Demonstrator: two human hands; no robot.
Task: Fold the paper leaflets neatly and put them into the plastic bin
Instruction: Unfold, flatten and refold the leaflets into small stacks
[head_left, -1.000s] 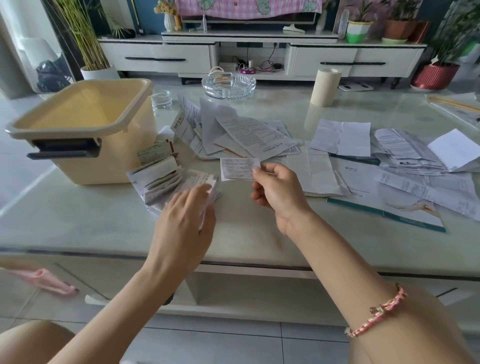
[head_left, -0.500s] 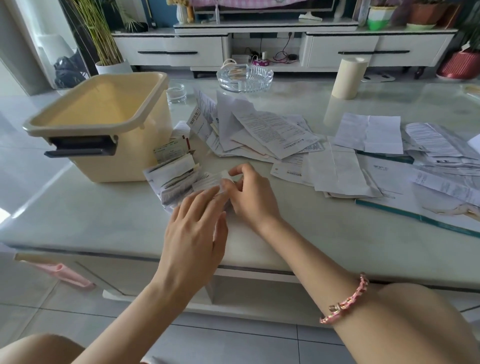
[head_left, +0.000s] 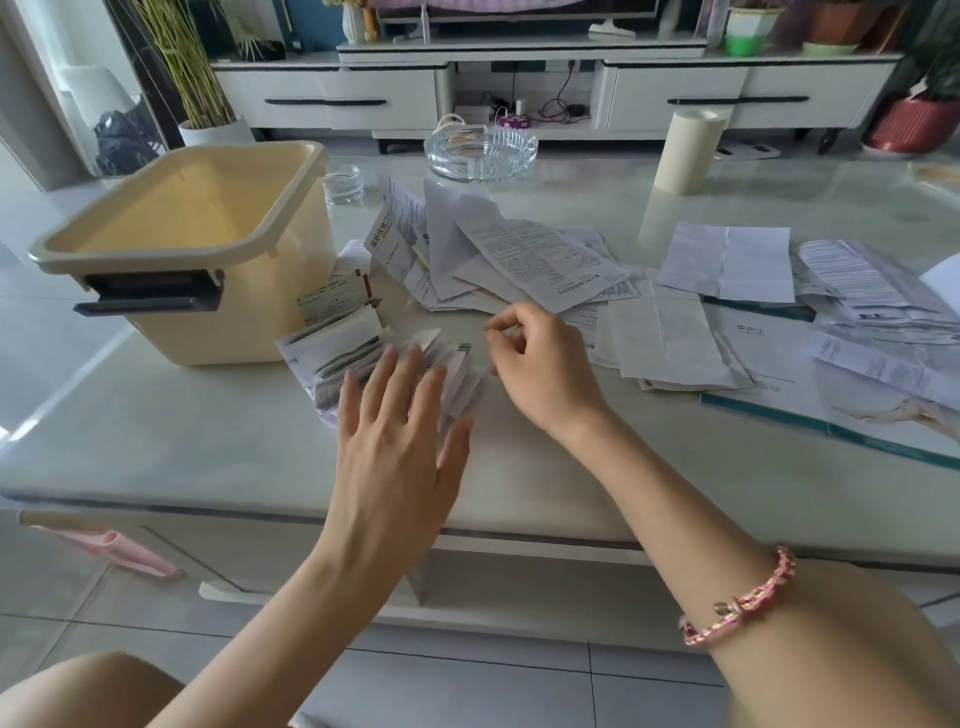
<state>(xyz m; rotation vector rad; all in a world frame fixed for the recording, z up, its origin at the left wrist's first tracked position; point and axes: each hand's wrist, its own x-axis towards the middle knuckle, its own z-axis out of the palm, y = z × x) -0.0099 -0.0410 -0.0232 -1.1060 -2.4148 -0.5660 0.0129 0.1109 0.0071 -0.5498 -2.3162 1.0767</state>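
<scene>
Pressing down with the left hand (head_left: 395, 447), on straight, spread fingers (head_left: 384, 374), upon the stack of folded leaflets (head_left: 337, 348), probably to flatten creases and keep the stack together. Hovering at 3 o'clock of it with the right hand (head_left: 540, 369), curled, gripping nothing visible. Not yet moved into the plastic bin (head_left: 260, 322), at 10 o'clock on the counter (head_left: 182, 447). Unfolded leaflets (head_left: 530, 254) at 1 o'clock, within reach.

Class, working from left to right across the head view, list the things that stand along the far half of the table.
In order: plastic bin → small glass jar → glass ashtray → cream cylinder.
</scene>
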